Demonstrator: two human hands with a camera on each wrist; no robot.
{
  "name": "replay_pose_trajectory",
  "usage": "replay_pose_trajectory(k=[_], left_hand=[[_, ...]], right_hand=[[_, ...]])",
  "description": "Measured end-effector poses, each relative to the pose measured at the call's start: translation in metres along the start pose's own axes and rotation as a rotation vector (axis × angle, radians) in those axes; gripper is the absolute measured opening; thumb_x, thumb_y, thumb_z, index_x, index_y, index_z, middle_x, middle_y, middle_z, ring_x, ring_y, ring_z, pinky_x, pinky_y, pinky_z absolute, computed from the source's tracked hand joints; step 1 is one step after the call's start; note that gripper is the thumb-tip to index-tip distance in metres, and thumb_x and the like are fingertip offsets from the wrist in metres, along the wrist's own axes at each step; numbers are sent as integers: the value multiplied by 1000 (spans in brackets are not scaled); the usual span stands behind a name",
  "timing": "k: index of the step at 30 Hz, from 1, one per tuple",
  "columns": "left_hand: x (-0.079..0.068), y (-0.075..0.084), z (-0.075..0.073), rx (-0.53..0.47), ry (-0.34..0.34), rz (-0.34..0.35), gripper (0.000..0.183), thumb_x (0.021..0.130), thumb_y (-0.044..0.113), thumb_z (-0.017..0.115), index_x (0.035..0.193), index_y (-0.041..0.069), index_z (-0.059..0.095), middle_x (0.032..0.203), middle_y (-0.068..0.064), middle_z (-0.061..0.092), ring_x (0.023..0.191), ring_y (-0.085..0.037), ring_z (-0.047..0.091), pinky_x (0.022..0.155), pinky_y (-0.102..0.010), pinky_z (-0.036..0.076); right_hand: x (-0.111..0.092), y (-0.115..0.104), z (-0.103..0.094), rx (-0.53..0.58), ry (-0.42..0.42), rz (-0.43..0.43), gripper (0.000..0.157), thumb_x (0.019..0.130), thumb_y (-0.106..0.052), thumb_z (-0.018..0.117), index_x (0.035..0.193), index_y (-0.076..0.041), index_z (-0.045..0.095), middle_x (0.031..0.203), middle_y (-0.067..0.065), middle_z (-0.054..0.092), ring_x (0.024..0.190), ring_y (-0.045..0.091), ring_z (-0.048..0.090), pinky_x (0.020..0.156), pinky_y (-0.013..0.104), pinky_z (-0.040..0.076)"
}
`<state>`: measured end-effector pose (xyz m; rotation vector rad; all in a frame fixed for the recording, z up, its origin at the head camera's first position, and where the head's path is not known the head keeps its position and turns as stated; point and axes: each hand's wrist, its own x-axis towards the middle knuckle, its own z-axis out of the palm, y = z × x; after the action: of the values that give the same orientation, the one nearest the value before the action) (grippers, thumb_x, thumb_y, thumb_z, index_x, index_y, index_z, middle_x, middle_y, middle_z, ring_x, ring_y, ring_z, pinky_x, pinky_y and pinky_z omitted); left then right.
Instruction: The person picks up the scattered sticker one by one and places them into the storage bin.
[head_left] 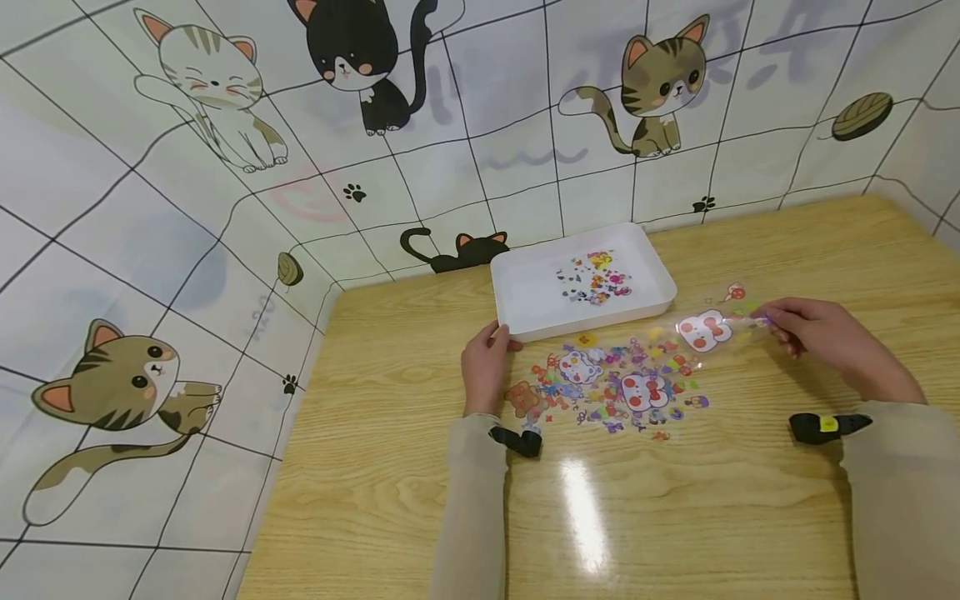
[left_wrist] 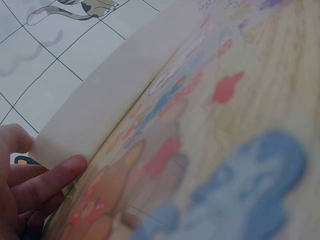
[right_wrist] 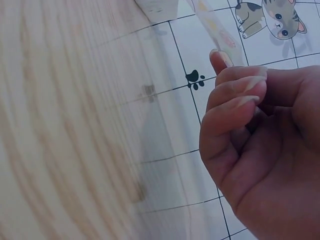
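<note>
My left hand [head_left: 483,367] is at the near left corner of a shallow white tray [head_left: 525,300], with the fingers [left_wrist: 47,182] on either side of that corner in the left wrist view. Pinched by my right hand [head_left: 825,337] is the right end of a clear sticker sheet [head_left: 705,332], lifted and stretched leftward, with a pink-and-white bunny print on it. In the right wrist view its narrow edge runs up from the fingertips [right_wrist: 220,59]. Its left part overlaps a spread of colourful stickers [head_left: 600,387] on the table, bears and bunnies among them.
Small colourful pieces [head_left: 598,279] lie inside the tray. The wooden table [head_left: 390,467] meets a cat-patterned tiled wall [head_left: 510,167] at the back and left. Each wrist wears a black camera strap [head_left: 813,427].
</note>
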<state>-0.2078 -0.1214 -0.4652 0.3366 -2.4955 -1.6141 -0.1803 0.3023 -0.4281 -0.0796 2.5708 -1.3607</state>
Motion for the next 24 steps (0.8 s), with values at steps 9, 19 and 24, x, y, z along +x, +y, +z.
replay_pose_trajectory(k=[9,19,24], left_hand=[[-1,1,-1,-10,-4,21,42,89,42,48,121,16,57,72,1,68,99,-3,54,94,-30,33],[-1,1,-1,-4,-5,22,43,89,42,48,121,16,57,72,2,68,98,-1,54,93,-29,35],[-1,2,-1,-2,-2,19,43,89,41,48,122,16,57,72,2,68,98,-2,54,93,-30,35]], right_hand=[[-2,2,-3,2,1,0,57,95,-42,23,126,3,38,83,16,44,65,19,44,55,33,42],[-4,5,-8,15,22,20,58,94,-44,23,125,3,37,84,14,42,65,18,45,55,32,41],[-5,6,-9,23,12,27,59,94,-45,24,127,3,36,86,15,44,66,18,46,56,31,42]])
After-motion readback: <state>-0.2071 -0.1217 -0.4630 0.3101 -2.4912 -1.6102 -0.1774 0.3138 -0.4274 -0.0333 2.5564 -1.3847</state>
